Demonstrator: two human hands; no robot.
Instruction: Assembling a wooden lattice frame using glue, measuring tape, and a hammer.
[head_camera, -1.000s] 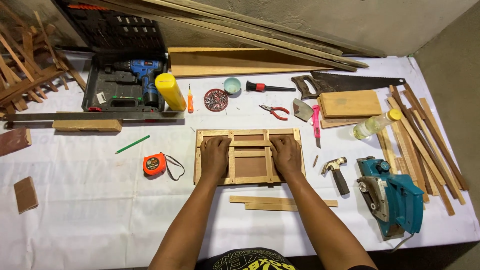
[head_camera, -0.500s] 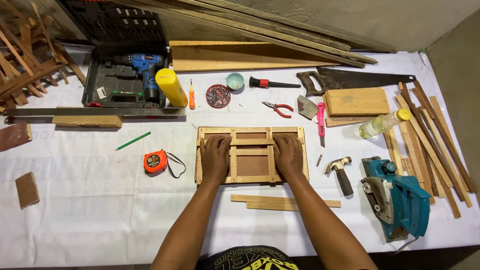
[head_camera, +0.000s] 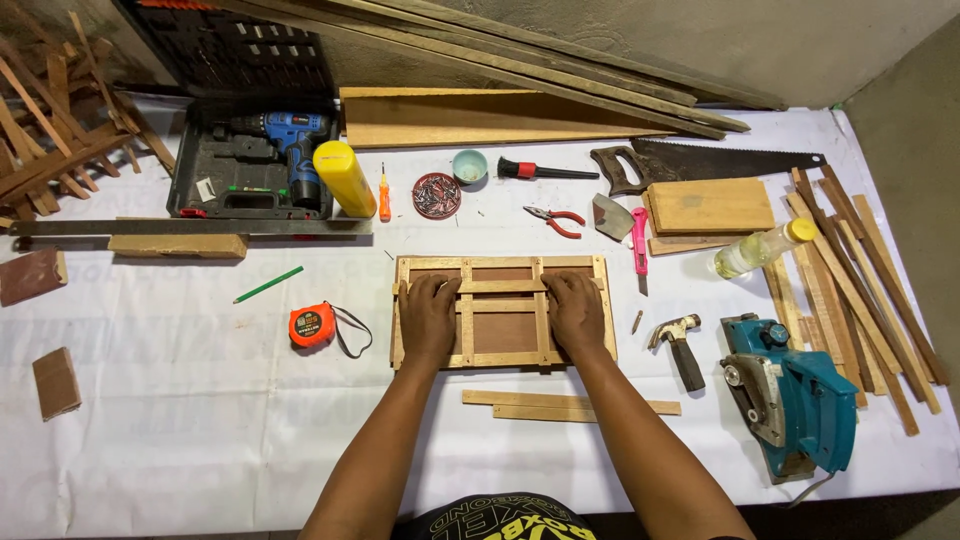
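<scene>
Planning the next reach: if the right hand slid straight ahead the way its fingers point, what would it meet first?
The right hand lies flat on the wooden frame, fingers pointing away from the person. Straight ahead it would cross the frame's far rail first; past that, probably the red-handled pliers.

Frame (head_camera: 500, 312): pale bare wood slats, matt, over a darker brown board panel.
Table cover (head_camera: 200, 440): white cloth, matt, lightly creased.
Tape measure (head_camera: 311, 325): orange plastic shell, a bit glossy.
Hammer (head_camera: 678, 340): dull metal head, dark handle (material of the handle unclear).
Planer (head_camera: 790, 395): teal plastic body, grey metal base.
Saw (head_camera: 720, 160): dark, tarnished metal blade.
Loose strips (head_camera: 570, 404): raw light wood, unfinished.
Bottle (head_camera: 345, 178): yellow plastic, shiny.
</scene>
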